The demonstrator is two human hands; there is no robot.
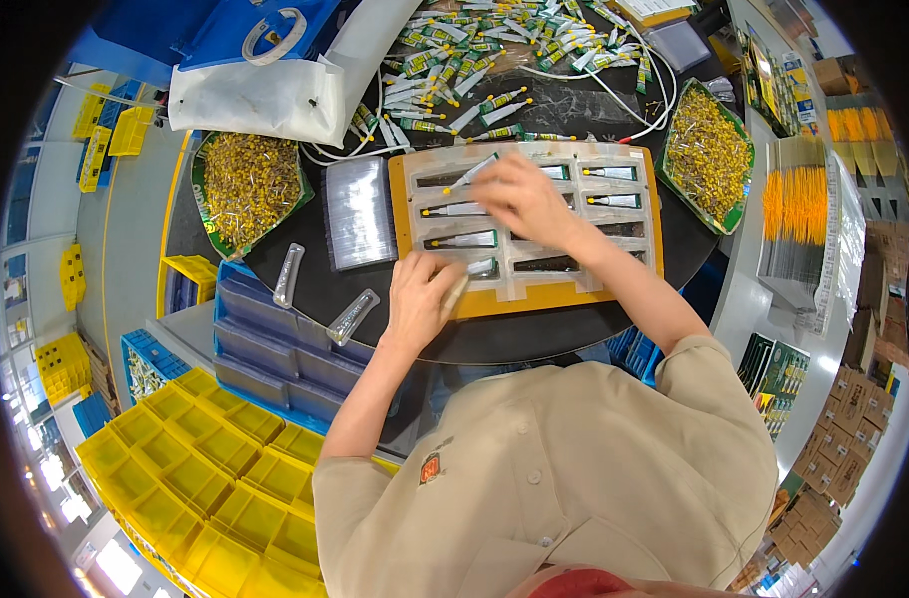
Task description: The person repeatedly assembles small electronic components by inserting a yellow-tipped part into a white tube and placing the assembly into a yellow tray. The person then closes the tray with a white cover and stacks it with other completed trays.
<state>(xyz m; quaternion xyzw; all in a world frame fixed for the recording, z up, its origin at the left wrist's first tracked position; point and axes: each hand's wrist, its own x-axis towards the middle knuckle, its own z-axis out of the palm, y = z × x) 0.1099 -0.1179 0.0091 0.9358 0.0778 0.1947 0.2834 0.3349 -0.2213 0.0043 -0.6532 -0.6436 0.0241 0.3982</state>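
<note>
A yellow-edged tray (486,309) with long slots in a pale face lies in front of me, several slots holding small white-and-green tubes with yellow tips, such as this seated tube (461,240). Over its upper left part is my right hand (527,202), closed, its fingertips pinching a tilted small tube (469,175) above the top left slot. My left hand (422,296) is at the lower left corner. Its slightly blurred fingers close over the left end of another small tube (482,267) in the bottom slot, and that end is hidden.
Loose tubes (454,65) are heaped at the back of the round black table (445,344). Green-edged trays of small yellow pieces flank it, left (245,189) and right (709,149). Clear plastic blisters (359,214) stand left of the slotted tray. A white cable (664,110) loops behind. Yellow bins (190,478) sit lower left.
</note>
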